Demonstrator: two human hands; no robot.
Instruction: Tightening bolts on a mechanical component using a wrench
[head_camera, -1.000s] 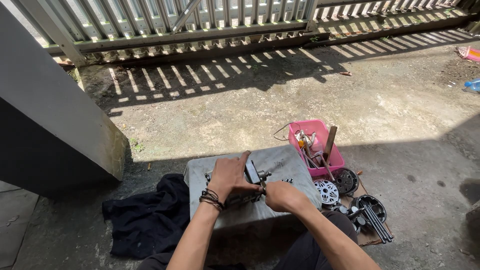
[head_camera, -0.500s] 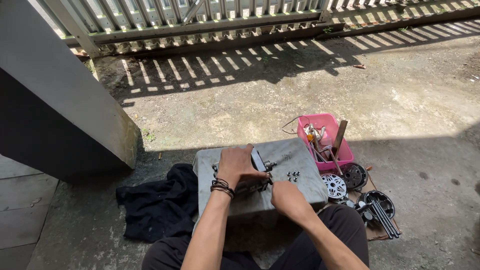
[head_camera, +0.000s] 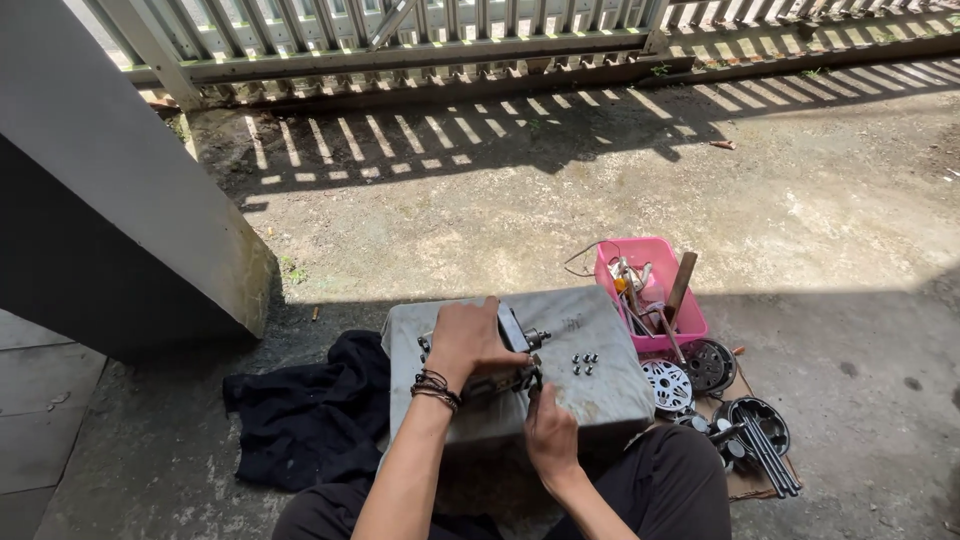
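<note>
One left hand (head_camera: 470, 343) grips one small motor (head_camera: 508, 355) on the grey block (head_camera: 600, 335); one right hand (head_camera: 550, 432) pinches beneath; six bolts (head_camera: 583, 362) lie beside.

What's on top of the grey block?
On the grey block: a metal part under the left hand, and loose bolts. The hand covers most of the part.

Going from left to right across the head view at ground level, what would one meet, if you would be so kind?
Black cloth → left hand on the dark metal part → small bolts on the grey block → pink tray → bundle of black rods.
</note>
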